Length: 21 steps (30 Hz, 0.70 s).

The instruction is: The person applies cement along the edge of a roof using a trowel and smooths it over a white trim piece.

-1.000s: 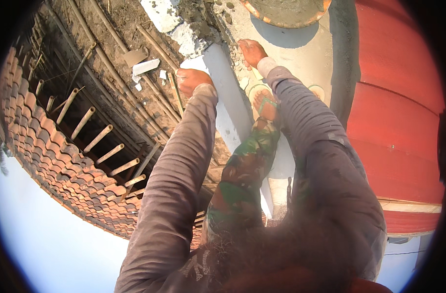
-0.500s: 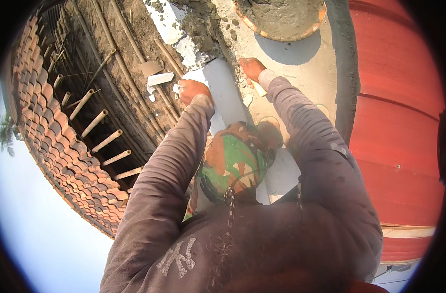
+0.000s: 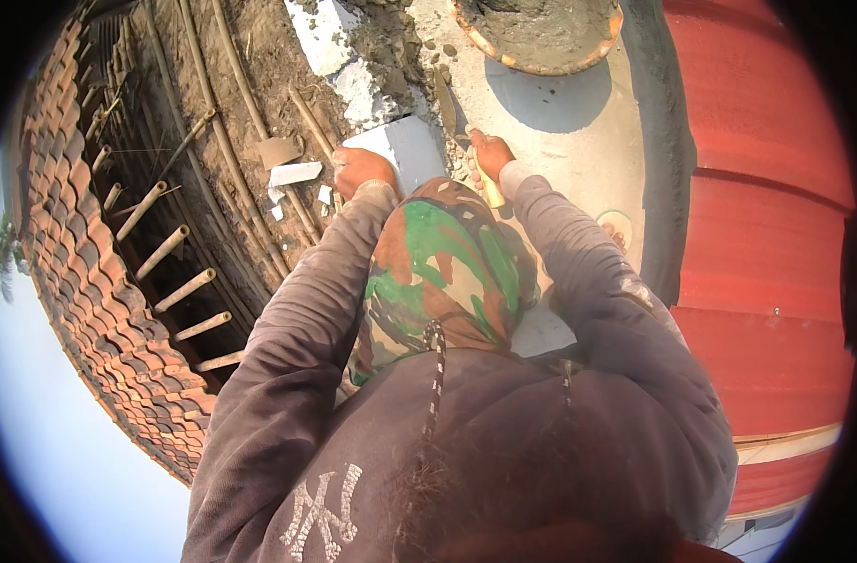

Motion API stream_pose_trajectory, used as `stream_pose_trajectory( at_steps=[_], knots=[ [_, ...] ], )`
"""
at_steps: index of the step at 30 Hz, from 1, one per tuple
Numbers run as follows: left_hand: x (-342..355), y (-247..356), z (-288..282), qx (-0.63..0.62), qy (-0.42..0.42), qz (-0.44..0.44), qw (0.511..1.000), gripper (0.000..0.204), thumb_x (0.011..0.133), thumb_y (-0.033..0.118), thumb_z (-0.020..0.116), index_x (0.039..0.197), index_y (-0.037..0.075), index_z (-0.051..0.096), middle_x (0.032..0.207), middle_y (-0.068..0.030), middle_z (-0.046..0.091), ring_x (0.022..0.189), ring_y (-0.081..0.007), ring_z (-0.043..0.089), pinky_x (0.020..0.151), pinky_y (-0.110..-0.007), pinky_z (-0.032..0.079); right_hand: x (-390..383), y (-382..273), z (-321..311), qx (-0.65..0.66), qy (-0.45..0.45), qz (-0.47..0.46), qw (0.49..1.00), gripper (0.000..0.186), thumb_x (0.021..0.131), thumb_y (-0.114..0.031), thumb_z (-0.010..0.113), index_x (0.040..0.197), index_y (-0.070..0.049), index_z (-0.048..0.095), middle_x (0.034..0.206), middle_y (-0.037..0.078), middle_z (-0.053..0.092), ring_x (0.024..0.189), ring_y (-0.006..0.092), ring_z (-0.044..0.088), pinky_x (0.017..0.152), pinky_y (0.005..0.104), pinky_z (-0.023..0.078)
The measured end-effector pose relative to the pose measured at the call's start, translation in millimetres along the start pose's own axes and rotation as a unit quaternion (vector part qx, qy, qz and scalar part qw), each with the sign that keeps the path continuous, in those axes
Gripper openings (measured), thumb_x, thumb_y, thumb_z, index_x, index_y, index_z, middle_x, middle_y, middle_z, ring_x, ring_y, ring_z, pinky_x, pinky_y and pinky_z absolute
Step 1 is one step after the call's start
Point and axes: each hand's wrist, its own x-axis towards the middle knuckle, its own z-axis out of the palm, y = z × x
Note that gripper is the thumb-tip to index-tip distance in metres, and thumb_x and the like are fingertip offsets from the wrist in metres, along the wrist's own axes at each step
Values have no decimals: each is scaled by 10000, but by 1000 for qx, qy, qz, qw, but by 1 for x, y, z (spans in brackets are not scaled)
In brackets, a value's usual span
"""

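Note:
My left hand point(image 3: 363, 171), fingers curled, grips the left edge of a pale white block point(image 3: 408, 143). My right hand point(image 3: 491, 155) is closed on a trowel with a pale yellow handle point(image 3: 491, 190); its blade points away from me along a rough mortar seam beside the block. Crumbly grey mortar and broken white material point(image 3: 358, 89) lie at the block's far end. A round bucket of wet grey mortar point(image 3: 536, 28) stands beyond my right hand. My camouflage-covered knee point(image 3: 433, 267) is raised between my forearms and hides part of the block.
On the left are bamboo poles point(image 3: 180, 244) over dirt with white scraps point(image 3: 295, 174), and a clay-tile roof edge point(image 3: 100, 291). A pale cement ledge point(image 3: 588, 150) carries the bucket; red metal roofing point(image 3: 757, 244) runs along the right. My sandalled foot point(image 3: 616, 225) shows beside my right forearm.
My camouflage knee has risen into the middle, covering much of the block. The view has shifted slightly. My hands remain at the block and trowel, and the trowel's blade now shows along the seam.

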Motion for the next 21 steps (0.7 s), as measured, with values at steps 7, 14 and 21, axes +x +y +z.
stream_pose_trajectory(
  at_steps=[7,14,21],
  knots=[
    [-2,-9,-4,45,-27,61,997,682,1045,500,337,1033,-37,758,1078,-301,728,1060,-465,698,955,-533,532,-53,-27,18,-118,5,-287,951,492,999,-335,601,1295,57,558,828,146,686,602,211,668,519,354,541],
    [-29,21,-38,-20,-88,0,996,692,1049,492,295,1124,-35,738,1118,-304,718,1081,-483,680,997,-540,500,-2,25,32,-271,196,-388,859,534,1007,-462,592,1229,23,566,942,324,703,864,484,711,769,528,556],
    [-29,20,-44,-8,-119,2,993,708,1057,493,306,1050,-71,736,1140,-329,703,1076,-512,676,971,-531,525,-24,2,31,-311,203,-397,839,486,1022,-482,560,1119,-6,562,901,336,698,885,546,675,791,585,520]
  ],
)
